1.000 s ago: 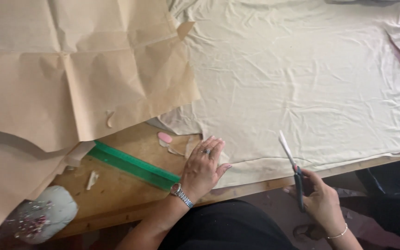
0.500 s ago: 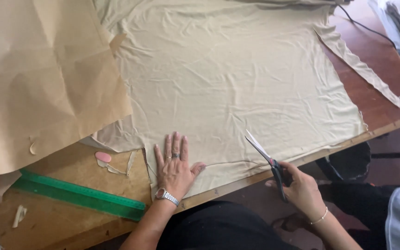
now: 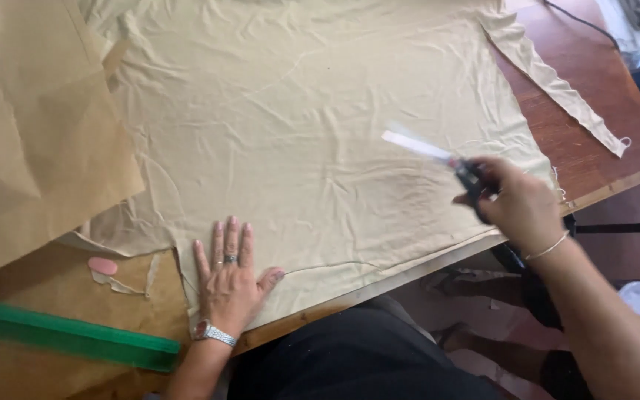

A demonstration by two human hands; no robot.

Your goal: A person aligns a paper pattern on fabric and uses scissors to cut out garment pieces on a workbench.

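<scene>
A large piece of cream fabric point(image 3: 312, 133) lies spread over a wooden table point(image 3: 594, 111). My left hand point(image 3: 230, 280) presses flat on the fabric's near left corner, fingers spread, with a ring and a wristwatch on it. My right hand point(image 3: 516, 204) is raised over the fabric's right side and grips a pair of scissors point(image 3: 438, 154) by the dark handles. The blades point left and are blurred. A curved line or cut runs along the fabric between the two hands near the table's front edge.
Brown pattern paper point(image 3: 31, 126) covers the table's left side and overlaps the fabric. A green ruler point(image 3: 68, 335) lies at the front left, with a pink piece of chalk point(image 3: 102, 265) above it. A narrow fabric strip point(image 3: 557, 89) lies on the bare wood at right.
My right hand has lifted the scissors from the front edge up over the fabric's right side. The view has shifted right, and my left hand stays flat on the fabric.
</scene>
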